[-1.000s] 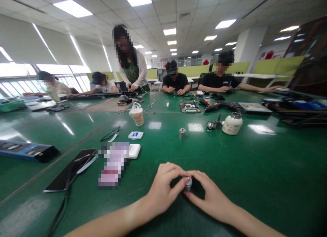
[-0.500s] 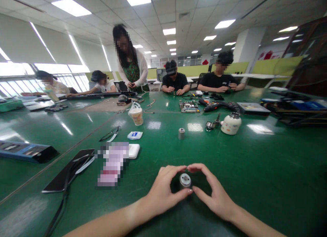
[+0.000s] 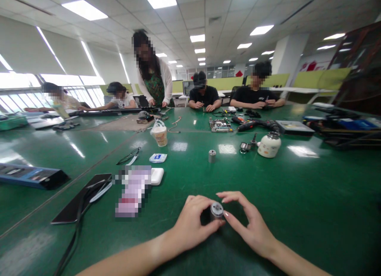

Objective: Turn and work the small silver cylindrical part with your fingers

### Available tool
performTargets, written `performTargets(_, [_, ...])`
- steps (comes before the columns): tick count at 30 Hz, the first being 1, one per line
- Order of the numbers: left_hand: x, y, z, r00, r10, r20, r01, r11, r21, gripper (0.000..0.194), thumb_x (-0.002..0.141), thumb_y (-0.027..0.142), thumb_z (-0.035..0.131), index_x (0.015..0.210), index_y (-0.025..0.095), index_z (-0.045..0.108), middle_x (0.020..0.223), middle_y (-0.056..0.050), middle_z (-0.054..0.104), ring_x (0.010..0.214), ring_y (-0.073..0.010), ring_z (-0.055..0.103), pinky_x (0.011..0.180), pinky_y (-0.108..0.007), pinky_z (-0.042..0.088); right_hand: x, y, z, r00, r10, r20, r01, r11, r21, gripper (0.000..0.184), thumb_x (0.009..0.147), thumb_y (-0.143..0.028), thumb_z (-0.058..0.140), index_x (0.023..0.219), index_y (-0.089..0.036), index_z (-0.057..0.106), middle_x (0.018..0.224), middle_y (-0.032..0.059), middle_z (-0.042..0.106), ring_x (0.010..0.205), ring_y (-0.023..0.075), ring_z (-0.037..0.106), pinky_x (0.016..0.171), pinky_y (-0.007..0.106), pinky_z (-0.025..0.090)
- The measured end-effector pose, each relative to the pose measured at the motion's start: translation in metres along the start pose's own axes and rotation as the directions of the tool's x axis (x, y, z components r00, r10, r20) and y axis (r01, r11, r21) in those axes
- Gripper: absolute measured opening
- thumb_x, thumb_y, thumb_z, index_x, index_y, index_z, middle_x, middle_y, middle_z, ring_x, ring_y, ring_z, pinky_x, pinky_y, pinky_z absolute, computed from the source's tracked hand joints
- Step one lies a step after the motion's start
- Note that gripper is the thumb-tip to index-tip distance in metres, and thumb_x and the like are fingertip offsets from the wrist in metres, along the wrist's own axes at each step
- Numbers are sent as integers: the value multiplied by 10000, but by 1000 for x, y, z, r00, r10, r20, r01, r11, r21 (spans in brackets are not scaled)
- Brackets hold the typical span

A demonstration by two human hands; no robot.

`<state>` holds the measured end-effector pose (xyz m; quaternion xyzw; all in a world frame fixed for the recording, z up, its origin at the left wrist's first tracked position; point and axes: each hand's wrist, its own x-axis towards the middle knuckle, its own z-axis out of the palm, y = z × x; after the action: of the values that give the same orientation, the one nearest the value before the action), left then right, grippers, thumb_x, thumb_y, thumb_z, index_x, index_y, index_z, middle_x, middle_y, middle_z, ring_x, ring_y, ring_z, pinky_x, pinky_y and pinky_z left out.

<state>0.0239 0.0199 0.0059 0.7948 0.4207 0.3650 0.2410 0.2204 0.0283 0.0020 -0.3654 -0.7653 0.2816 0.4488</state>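
A small metal cylinder (image 3: pixel 217 211) stands upright at the front middle, its pale round top showing small dark holes. My left hand (image 3: pixel 192 220) is closed around its left side, thumb in front and fingers behind. On the right, my right hand (image 3: pixel 253 226) has thumb and fingers parted; the thumb tip is at the cylinder's edge, and whether it touches I cannot tell. A similar metal cylinder (image 3: pixel 212 156) stands by itself farther back on the green table (image 3: pixel 184 173).
Left of my hands lie a phone (image 3: pixel 132 192), a white case (image 3: pixel 157 176), a small white packet (image 3: pixel 158 158) and a strap on a dark flat panel (image 3: pixel 80 200). Farther off are a cup (image 3: pixel 160 134), a circuit board (image 3: pixel 220 125), a power drill (image 3: pixel 248 125) and a cream bottle (image 3: pixel 269 144). Several people work opposite.
My left fingers have closed in on the cylinder, which is slightly tilted or shifted. My right fingertips have parted from the left ones. The standing person's hands have lowered and moved apart.
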Motion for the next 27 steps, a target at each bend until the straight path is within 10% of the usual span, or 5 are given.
performTargets(19, [-1,-2,-1,1000,4,3,-4,1000,26,263,781,321,760,1007,210,683,982,-43,719,932,-226,627,857,-352,414,15,2,-5,948,30,-317,-21,999,30,201,807,-281,710,748,-227,526,797,47,709,815,222,695,777,378,549])
performTargets(27, [-1,0,-3,1000,-18,6,18,999,38,262,775,326,763,998,209,691,982,-47,709,946,-231,611,863,-361,414,16,40,-20,979,200,-41,-203,944,-260,81,793,-287,640,766,-211,640,783,34,690,795,236,644,765,407,512])
